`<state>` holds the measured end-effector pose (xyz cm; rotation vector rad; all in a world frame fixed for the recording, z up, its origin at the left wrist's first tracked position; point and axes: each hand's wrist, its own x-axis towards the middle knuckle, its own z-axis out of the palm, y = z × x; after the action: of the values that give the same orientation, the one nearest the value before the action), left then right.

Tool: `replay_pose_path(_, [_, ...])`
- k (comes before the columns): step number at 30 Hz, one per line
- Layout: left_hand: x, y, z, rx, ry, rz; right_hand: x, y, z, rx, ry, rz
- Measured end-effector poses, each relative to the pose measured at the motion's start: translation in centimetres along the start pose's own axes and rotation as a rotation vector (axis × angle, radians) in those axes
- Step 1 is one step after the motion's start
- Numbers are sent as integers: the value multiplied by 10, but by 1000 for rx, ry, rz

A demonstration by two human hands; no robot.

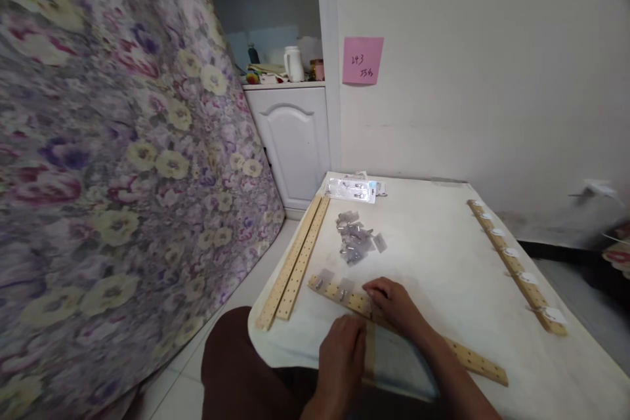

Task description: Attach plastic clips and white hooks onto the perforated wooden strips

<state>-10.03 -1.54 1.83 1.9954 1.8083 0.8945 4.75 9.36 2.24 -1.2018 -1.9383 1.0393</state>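
Note:
A wooden strip with drilled holes lies slantwise on the table before me, partly covered by my right arm. My right hand is over its middle, fingers bent and pinched together; what they hold is hidden. Just below the strip's near edge, my left hand is closed, its fingertips out of sight. Two small clear packets with metal pieces, a left one and a right one, rest on the strip's left part. Beyond the hands lies a loose pile of similar packets.
Two more drilled strips lie side by side along the table's left edge. Another strip with white tags runs along the right edge. Clear plastic packaging lies at the back. A floral curtain hangs left; the white wall stands behind.

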Motion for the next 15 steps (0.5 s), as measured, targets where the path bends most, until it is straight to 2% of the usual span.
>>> replay_pose_path(6, [-3,-8,7,25,23,121,2,2,1,-24,9,-10])
replay_pose_path(11, [-6,-9,8,119,-32,123,2,0,1,-32,11,9])
replay_pose_path(15, [-6,-10,10,145,-22,126,3,0,1,-51,13,33])
